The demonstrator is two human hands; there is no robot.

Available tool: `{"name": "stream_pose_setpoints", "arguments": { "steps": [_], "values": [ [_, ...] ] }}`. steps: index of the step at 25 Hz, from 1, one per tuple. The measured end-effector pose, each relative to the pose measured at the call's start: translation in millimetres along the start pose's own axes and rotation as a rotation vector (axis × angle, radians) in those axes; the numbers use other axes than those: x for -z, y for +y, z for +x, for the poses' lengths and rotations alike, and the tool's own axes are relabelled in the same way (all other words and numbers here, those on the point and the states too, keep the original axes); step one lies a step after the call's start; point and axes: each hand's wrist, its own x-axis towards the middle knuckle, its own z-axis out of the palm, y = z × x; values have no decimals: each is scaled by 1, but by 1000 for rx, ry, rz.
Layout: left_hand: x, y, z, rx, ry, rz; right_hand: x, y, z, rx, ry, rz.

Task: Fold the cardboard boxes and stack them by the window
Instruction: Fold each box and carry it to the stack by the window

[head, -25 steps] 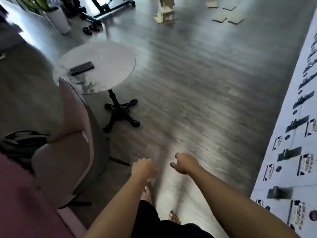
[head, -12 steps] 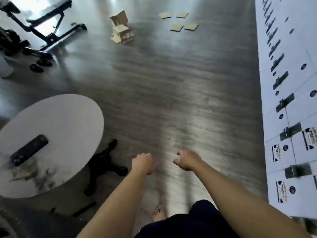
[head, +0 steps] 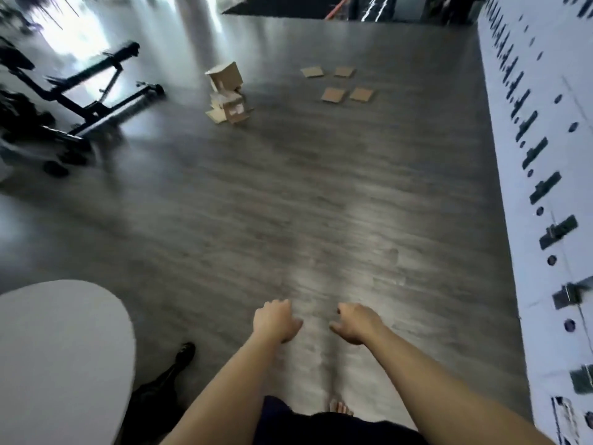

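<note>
Folded cardboard boxes (head: 227, 93) stand in a small, tilted stack on the dark wood floor far ahead, near the bright window at the upper left. Several flat cardboard sheets (head: 334, 95) lie on the floor to the right of that stack. My left hand (head: 275, 320) and my right hand (head: 355, 322) are stretched out low in front of me, side by side and a little apart. Both have loosely curled fingers and hold nothing. The boxes are far beyond both hands.
A round white table (head: 61, 354) on a black star-shaped base (head: 167, 377) is at my lower left. A black exercise bench frame (head: 86, 91) stands at the left by the window. A white wall of panels with dark marks (head: 545, 200) runs along the right.
I have walked forward and turned right: the chair dropped out of view, the table slid to the lower left, and the boxes and sheets came closer. Both hands stayed empty in front.
</note>
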Motion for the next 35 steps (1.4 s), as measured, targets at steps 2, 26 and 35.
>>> {"name": "stream_pose_setpoints", "arguments": {
  "steps": [2, 26, 35],
  "values": [
    [35, 7, 46, 8, 9, -51, 44, 0, 46, 27, 1, -52],
    [425, 16, 605, 0, -8, -87, 473, -66, 565, 36, 53, -14],
    [564, 78, 775, 107, 35, -156, 651, -32, 749, 76, 42, -71]
  ]
}}
